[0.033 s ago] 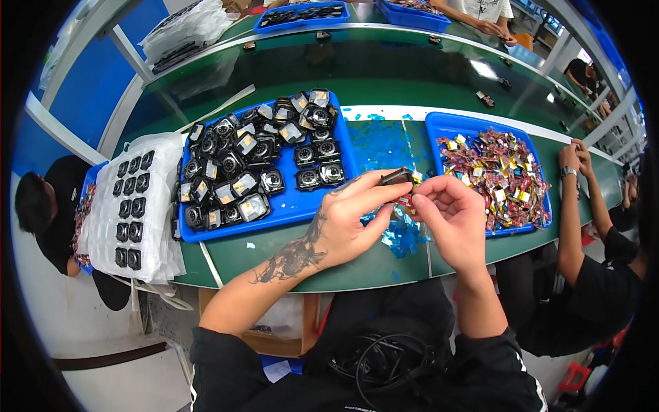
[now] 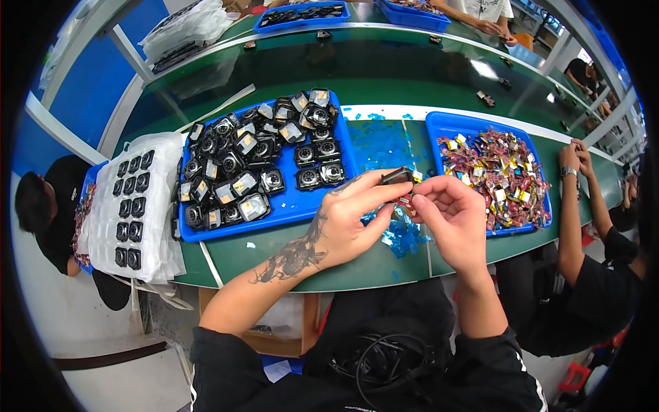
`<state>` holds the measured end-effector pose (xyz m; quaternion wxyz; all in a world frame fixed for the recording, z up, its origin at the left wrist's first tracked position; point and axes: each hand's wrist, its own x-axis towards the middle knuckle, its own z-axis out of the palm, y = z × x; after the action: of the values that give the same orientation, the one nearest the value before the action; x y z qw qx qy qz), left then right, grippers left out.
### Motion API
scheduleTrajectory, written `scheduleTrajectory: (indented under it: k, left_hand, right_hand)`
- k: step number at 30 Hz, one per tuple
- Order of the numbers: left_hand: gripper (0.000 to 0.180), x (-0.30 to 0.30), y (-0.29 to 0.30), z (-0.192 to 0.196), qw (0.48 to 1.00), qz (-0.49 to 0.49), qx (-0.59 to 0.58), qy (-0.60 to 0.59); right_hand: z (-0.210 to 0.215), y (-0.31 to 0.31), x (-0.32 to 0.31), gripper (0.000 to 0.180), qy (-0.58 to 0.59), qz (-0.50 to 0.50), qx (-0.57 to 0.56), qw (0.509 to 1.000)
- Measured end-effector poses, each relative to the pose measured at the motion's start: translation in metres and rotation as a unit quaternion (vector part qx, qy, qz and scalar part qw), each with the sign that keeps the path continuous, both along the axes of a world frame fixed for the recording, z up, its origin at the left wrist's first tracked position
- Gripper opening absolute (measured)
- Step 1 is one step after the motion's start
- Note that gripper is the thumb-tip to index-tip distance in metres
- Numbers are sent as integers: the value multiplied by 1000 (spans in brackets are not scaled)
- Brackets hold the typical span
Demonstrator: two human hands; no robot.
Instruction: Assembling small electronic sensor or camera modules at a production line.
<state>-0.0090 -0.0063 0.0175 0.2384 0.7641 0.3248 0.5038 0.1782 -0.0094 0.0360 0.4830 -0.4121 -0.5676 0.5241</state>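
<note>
My left hand (image 2: 350,221) pinches a small black square part (image 2: 397,176) between thumb and fingers, just above the green table's front edge. My right hand (image 2: 449,220) meets it from the right, its fingertips closed on a small red and yellow piece (image 2: 406,200) right under the black part. To the left, a blue tray (image 2: 302,204) is filled with several black round-lensed modules (image 2: 237,161). On the right, another blue tray (image 2: 434,137) is heaped with small red, yellow and silver pieces (image 2: 494,172).
Blue film scraps (image 2: 405,237) lie on the table under my hands. A white sheet with rows of black parts (image 2: 130,206) sits at the far left. A green conveyor belt (image 2: 384,69) runs behind the trays. A co-worker's arms (image 2: 570,206) rest at the right; another person (image 2: 48,206) sits left.
</note>
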Motion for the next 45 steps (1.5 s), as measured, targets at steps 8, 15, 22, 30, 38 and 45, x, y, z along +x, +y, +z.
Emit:
scheduleTrajectory:
  k: [8,15,22,30,38,45]
  left_hand:
    - [29,-2,1,0,997,42,46,42]
    - [11,-3,-1,3,984,-37,-172,-11]
    - [14,1,2,-4,915,-108,-367,-130]
    - [33,6,-1,-7,927,-110,-313,-178]
    - [34,7,-2,-8,923,-110,-310,-201]
    - [43,9,-3,-4,912,-98,-329,-224]
  right_hand:
    - [4,5,9,10,51,48,-74,995]
    - [0,0,14,9,1,65,-9,998]
    - [-4,-14,-2,14,-24,-19,38,999]
    - [-25,-5,-11,23,13,-89,86,992]
    - [-23,-8,-14,27,-18,-93,99,991]
    - [-24,-5,-12,32,-58,-89,97,990]
